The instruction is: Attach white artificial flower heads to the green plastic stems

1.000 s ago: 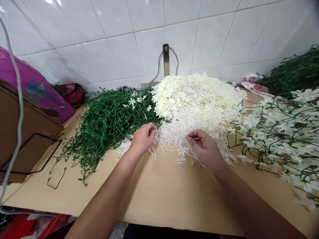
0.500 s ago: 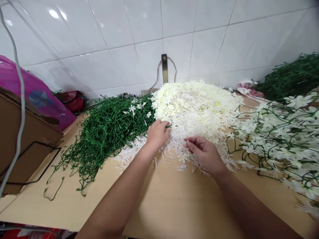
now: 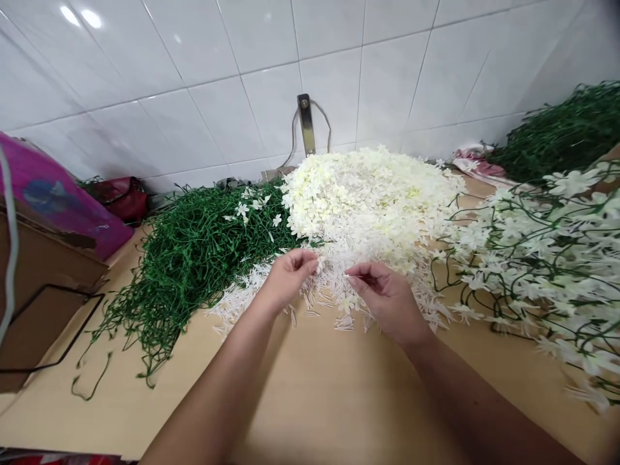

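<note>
A big heap of small white plastic flowers (image 3: 372, 200) lies on the tan table (image 3: 329, 387) in front of me. My left hand (image 3: 285, 279) sits at the heap's near edge, its fingertips pinched on a small white flower piece. My right hand (image 3: 385, 298) is beside it, fingers curled and thumb pressed to forefinger; what it pinches is too small to name. Loose white stamen pieces (image 3: 334, 284) are scattered under both hands. To the left lies a pile of bare green plastic stems (image 3: 194, 252).
Stems with white flowers on them (image 3: 547, 258) spread over the right side, with more green stems (image 3: 566, 129) behind. A brown cardboard box (image 3: 43, 290), a pink bag (image 3: 58, 200) and a red pouch (image 3: 123, 197) stand at left. A white tiled wall (image 3: 203, 84) backs the table.
My left hand reached into the flower heap half a second ago and has drawn back toward my right hand with a small white piece pinched. The right hand barely moved.
</note>
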Demonstrator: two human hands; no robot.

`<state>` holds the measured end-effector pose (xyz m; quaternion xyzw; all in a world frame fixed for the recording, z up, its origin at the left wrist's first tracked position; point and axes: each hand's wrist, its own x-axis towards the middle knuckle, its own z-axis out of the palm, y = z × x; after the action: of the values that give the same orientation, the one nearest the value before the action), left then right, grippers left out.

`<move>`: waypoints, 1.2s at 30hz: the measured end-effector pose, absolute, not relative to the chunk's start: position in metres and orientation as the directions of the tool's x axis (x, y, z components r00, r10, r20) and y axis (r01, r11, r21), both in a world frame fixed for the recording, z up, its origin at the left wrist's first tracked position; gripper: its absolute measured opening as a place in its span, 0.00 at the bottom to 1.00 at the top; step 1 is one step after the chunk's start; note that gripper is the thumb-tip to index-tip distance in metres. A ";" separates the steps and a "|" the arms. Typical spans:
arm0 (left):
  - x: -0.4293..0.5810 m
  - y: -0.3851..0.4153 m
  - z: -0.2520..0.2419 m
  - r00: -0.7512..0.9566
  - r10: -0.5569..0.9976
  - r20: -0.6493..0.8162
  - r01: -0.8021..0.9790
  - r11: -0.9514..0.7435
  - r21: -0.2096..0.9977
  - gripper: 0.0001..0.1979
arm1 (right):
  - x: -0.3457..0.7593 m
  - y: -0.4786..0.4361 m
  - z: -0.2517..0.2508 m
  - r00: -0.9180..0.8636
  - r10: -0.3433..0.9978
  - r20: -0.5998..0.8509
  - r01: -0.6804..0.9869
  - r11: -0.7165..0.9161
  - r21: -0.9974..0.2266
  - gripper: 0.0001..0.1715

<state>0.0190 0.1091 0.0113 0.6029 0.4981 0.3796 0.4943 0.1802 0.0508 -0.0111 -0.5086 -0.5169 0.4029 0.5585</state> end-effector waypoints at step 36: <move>0.027 0.071 -0.011 0.315 0.903 -0.293 -0.163 0.355 0.920 0.20 | 0.165 0.043 -0.026 0.008 0.987 0.159 0.200 0.154 -0.968 0.08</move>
<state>0.0267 0.0706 -0.0110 0.4185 0.4419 0.3836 0.6946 0.1649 0.0434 -0.0255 -0.5123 -0.5794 0.4005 0.4914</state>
